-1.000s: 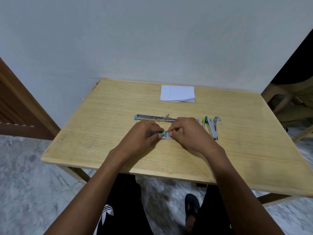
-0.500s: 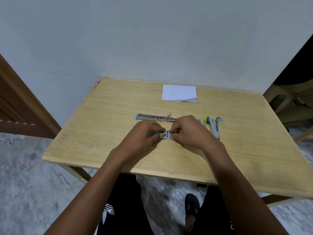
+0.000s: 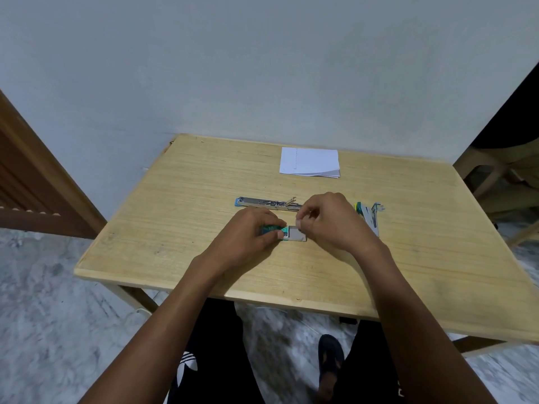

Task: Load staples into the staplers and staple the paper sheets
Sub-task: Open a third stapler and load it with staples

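A small green staple box [image 3: 272, 228] lies on the wooden table [image 3: 175, 223], its grey inner tray [image 3: 297, 236] slid out to the right. My left hand [image 3: 250, 234] grips the box's sleeve. My right hand [image 3: 332, 223] hovers just above the tray, thumb and forefinger pinched together at its top edge; what they pinch is too small to make out. Behind the hands lies an opened stapler [image 3: 267, 202] with a blue end. A second stapler [image 3: 369, 214], green and yellow, lies to the right. A stack of white paper sheets [image 3: 309, 162] sits at the table's far side.
The table stands against a pale wall [image 3: 262, 68]. A wooden door frame [image 3: 35, 182] is at the left, a chair [image 3: 493, 176] at the right. My legs and a dark sandal [image 3: 329, 357] show under the near table edge.
The tray has slid farther out of the box to the right. My right hand has lifted slightly off the table with its fingertips pinched above the tray.
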